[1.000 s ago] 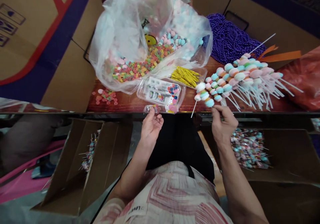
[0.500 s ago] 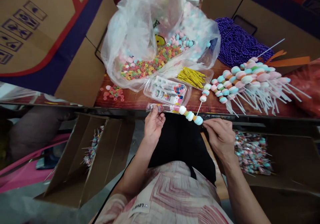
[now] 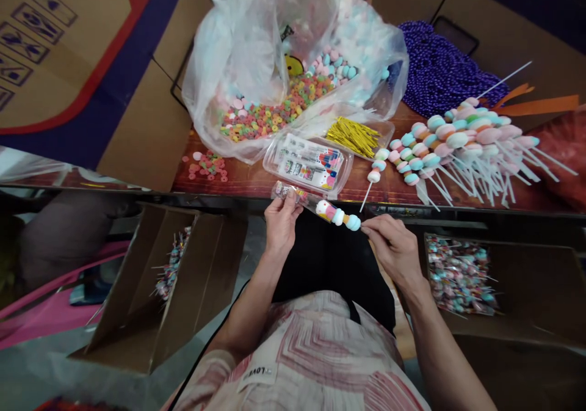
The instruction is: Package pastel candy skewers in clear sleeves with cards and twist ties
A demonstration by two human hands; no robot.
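Note:
My left hand (image 3: 281,220) pinches a clear printed wrapper (image 3: 293,193) just in front of the table edge. Pink, white and blue candies on a skewer (image 3: 339,215) are partly inside the wrapper's right end. My right hand (image 3: 389,240) is closed at the skewer's lower end, beside the blue candy. On the table lies a tray of flat printed wrappers (image 3: 307,165), with gold twist ties (image 3: 352,136) behind it. A pile of skewered candies (image 3: 462,139) rests at the right, and a short one (image 3: 374,176) lies near the edge.
Plastic bags of loose candies (image 3: 274,118) stand at the table's back. Purple cord (image 3: 439,72) lies at back right. Large cartons (image 3: 151,93) flank the table. Below are open boxes, left (image 3: 201,276) and right (image 3: 531,283), holding wrapped skewers. Loose red rings (image 3: 208,167) lie at left.
The skewered candies have moved left with my right hand, and their front end has gone into the wrapper. My left hand still grips the wrapper. The view has shifted slightly.

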